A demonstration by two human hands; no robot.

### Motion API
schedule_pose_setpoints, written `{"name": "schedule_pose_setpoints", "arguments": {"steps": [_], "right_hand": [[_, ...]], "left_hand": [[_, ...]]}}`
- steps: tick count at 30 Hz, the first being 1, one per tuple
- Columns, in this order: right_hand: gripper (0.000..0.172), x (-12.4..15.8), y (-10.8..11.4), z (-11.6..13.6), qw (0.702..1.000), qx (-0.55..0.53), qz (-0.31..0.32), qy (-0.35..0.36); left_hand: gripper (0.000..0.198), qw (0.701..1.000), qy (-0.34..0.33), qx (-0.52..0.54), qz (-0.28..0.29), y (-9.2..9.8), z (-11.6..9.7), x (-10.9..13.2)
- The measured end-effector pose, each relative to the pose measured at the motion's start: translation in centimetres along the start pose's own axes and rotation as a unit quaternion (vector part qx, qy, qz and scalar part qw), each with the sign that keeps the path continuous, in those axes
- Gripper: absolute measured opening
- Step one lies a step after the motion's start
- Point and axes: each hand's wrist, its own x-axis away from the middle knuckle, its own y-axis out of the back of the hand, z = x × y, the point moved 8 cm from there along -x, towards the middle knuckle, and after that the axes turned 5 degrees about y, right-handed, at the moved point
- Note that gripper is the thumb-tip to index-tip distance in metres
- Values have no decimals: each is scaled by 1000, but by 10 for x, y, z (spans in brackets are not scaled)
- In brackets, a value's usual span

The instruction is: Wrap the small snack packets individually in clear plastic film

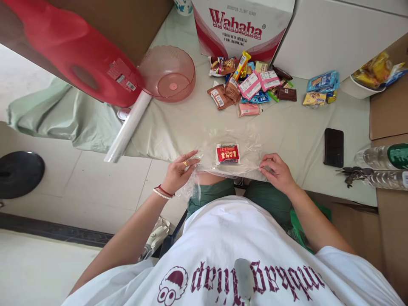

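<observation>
A sheet of clear plastic wrap (250,146) lies spread along the front edge of the table. On its middle rests a small red-and-clear snack packet (227,154) with dark contents and yellow print. My left hand (182,169), with a ring and bracelets, pinches the wrap's left side, and some of the film hangs below it. At the opposite side, my right hand (274,170) grips the film's right edge between thumb and fingers. Neither hand touches the packet.
A plastic wrap roll (129,127) lies left beside a pink bowl (188,80) and a red jug (92,63). Several snacks (250,87) are piled before a Wahaha box (239,25). To the right are a phone (333,147), keys (352,173) and bottles (376,157).
</observation>
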Motion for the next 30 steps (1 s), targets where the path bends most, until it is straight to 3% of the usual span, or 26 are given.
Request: {"name": "schedule_pose_setpoints", "arguments": {"steps": [4,8,13,16,19,23,27,30], "right_hand": [[22,-24,-4,-14,994,-81,41,-52],[27,-37,-16,-40,978,-122,74,-150],[29,-41,-30,-60,955,-183,88,-217],[28,-40,-28,-67,959,-136,77,-237],[24,-43,-10,-58,977,-28,25,-211],[21,-41,15,-12,988,83,-78,-101],[18,-31,-2,26,989,134,-55,23],[21,-29,-25,24,982,180,-23,59]], "left_hand": [[45,996,55,68,29,-1,3,-20],[53,988,130,81,12,-2,14,-37],[44,972,211,100,12,-9,27,-45],[37,961,246,123,3,-11,31,-45],[35,957,256,139,-14,-12,29,-47],[34,955,271,118,-31,-12,27,-48],[34,954,278,103,-49,-11,26,-49],[33,954,276,100,-57,-11,26,-49]]}}
